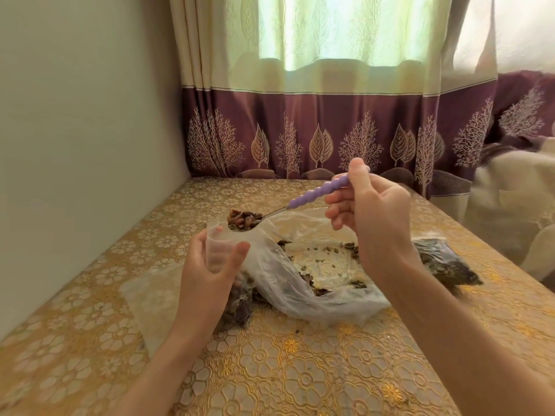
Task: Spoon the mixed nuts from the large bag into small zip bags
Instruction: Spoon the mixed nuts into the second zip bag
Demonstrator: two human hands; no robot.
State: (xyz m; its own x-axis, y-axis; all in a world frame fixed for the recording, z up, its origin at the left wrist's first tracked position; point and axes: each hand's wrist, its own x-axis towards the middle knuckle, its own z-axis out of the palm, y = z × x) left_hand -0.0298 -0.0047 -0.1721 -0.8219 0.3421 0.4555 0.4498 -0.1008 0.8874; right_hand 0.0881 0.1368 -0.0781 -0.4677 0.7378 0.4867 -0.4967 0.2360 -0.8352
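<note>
Head view showed a table (pixel 300 370) covered in a gold floral cloth, with a large clear bag (pixel 315 283) lying open at its middle and mixed nuts (pixel 348 250) scattered inside it. A small zip bag (pixel 219 244) was held upright at about nine o'clock from the large bag by the left hand (pixel 207 274), whose thumb and fingers were curled round its sides so that its mouth stood open. A spoon (pixel 288 210) with a beaded purple handle was gripped by the right hand (pixel 369 211) at about twelve o'clock from the large bag, the thumb being pressed on top of the handle and the fingers curled beneath. The bowl of the spoon, heaped with nuts, was seen just above the mouth of the small bag. A filled bag (pixel 444 262) of dark nuts lay at three o'clock, partly hidden by the right forearm. A patterned curtain (pixel 300 115) hung behind the table.
</note>
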